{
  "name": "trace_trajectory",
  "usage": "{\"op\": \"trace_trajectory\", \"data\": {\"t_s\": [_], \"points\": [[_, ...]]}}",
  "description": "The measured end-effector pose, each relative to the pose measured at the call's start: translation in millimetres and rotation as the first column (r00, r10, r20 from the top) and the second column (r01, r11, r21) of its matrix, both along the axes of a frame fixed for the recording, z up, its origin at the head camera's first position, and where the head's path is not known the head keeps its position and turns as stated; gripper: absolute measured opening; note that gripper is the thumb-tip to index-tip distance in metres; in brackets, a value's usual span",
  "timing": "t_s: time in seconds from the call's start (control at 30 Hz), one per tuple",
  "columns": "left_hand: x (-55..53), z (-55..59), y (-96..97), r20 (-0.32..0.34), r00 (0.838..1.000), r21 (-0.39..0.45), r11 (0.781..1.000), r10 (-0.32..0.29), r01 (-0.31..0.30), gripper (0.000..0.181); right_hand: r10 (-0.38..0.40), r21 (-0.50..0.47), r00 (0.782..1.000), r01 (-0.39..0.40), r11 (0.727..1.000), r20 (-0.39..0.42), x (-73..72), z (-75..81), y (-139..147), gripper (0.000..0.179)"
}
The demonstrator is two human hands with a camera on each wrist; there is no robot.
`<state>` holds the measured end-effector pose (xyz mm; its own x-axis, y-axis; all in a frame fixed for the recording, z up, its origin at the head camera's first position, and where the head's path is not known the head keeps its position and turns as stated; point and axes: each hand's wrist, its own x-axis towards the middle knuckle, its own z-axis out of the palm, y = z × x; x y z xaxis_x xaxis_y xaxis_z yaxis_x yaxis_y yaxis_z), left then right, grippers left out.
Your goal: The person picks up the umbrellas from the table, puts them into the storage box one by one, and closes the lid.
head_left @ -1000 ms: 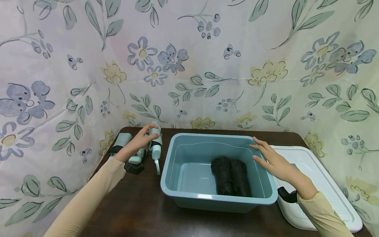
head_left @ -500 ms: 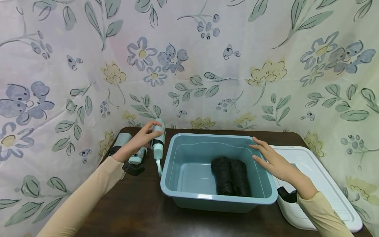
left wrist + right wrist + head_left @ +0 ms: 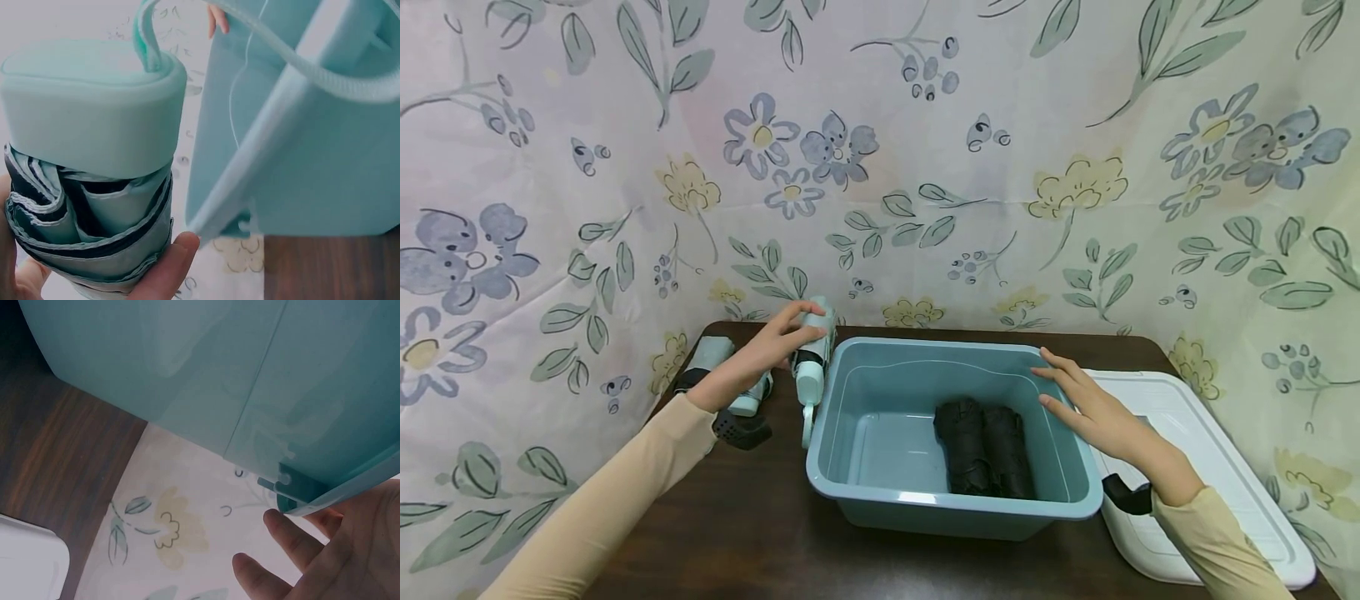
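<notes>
My left hand (image 3: pixel 765 348) grips a folded mint-green umbrella (image 3: pixel 810 383), upper left of the blue plastic bin (image 3: pixel 958 497) and close beside its left rim. The left wrist view shows the umbrella's smooth handle (image 3: pixel 94 119), a looped wrist strap and bunched fabric, with fingers and thumb around the fabric. My right hand (image 3: pixel 1093 412) rests at the bin's right rim, fingers spread and fairly straight. In the right wrist view its fingertips (image 3: pixel 275 519) show by the rim's outer corner. Inside the bin, on its right side, lie two black rolled bundles (image 3: pixel 962 446).
Behind my left forearm, a pale green-grey bundle (image 3: pixel 713 353) and another mint one (image 3: pixel 748 400) lie on the dark wooden table (image 3: pixel 737 517). A white lid (image 3: pixel 1217 483) lies right of the bin, under the right arm. Floral cloth (image 3: pixel 880 167) hangs behind.
My left hand has carried the umbrella to the right, away from the other bundles and up to the bin's left rim. The right hand and the bin stay in place.
</notes>
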<state>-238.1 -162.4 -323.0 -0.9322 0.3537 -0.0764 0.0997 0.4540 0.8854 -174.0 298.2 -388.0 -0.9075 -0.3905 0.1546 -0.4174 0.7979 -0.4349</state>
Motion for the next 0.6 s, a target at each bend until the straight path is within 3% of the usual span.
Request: {"op": "trace_trajectory", "data": {"t_s": [0.33,0.6], "points": [[9.2,8.6,18.9,0.071,0.994,0.023,0.996,-0.086,0.085,0.039,0.001,-0.008,1.000,-0.001,1.000,-0.017,1.1,-3.0,1.3,0.049],[11.3,7.1,34.4,0.117,0.981,0.085,0.986,-0.152,0.142,0.036,0.008,-0.014,1.000,-0.008,1.000,-0.013,0.1,-1.4,1.4,0.049]]}}
